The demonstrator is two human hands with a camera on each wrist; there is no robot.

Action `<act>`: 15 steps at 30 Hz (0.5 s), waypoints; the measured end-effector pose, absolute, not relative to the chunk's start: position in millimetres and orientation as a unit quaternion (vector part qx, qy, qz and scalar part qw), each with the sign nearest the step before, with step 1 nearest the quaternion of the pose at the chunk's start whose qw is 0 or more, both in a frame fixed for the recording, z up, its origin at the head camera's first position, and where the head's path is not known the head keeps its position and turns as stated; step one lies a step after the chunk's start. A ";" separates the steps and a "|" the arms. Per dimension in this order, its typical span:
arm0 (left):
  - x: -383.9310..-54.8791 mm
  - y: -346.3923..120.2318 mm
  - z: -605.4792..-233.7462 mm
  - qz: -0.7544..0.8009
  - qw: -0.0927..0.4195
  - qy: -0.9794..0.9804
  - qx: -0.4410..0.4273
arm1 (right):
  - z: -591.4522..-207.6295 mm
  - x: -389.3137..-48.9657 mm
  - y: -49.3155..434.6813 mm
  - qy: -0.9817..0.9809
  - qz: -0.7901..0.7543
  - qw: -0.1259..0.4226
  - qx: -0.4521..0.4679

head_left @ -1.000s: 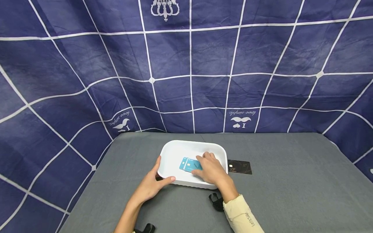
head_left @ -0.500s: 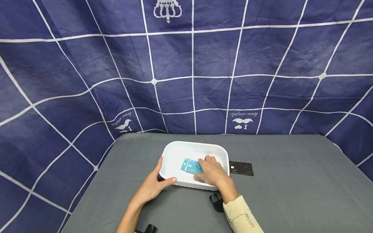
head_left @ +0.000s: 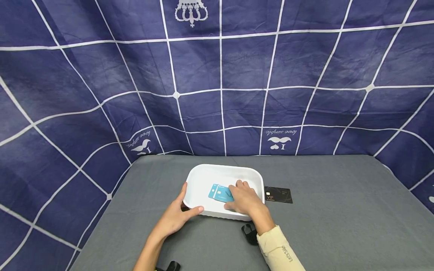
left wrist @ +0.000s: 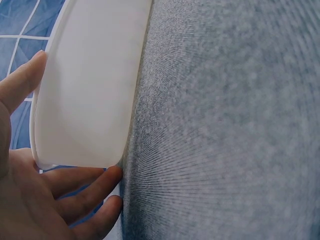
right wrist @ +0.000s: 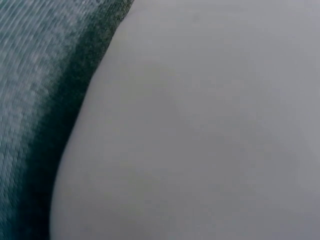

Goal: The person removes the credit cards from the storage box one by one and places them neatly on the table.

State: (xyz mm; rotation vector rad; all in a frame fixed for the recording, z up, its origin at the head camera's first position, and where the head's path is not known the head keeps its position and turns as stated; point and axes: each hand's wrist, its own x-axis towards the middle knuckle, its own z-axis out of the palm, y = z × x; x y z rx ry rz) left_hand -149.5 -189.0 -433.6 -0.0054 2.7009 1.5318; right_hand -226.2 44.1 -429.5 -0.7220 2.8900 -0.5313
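A white tray (head_left: 203, 190) lies on the grey cloth, and two overlapping light-blue cards (head_left: 221, 192) with chips are on its floor. My left hand (head_left: 173, 220) grips the tray's near left corner, thumb on the front rim and fingers along the left end; the left wrist view shows this hand (left wrist: 60, 185) with fingertips low at that end. Reaching into the tray, my right hand (head_left: 245, 199) holds the upper blue card by its right part, index finger at the far edge and thumb at the near edge. The card's right end is hidden under the hand.
A black VIP card (head_left: 278, 195) lies on the grey cloth (head_left: 339, 210) just right of the tray. Behind stands a blue curtain (head_left: 244, 109) with white grid lines. The tray's outer wall (right wrist: 190, 125) fills most of the right wrist view.
My right thumb and index finger have shifted slightly toward the near side over the blue cards. The left hand, the tray and the black card stay where they were.
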 end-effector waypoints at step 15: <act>-150.9 -189.4 -433.0 0.494 0.020 0.869 -0.004 | -428.8 -226.8 44.4 0.957 -0.164 0.054 -0.234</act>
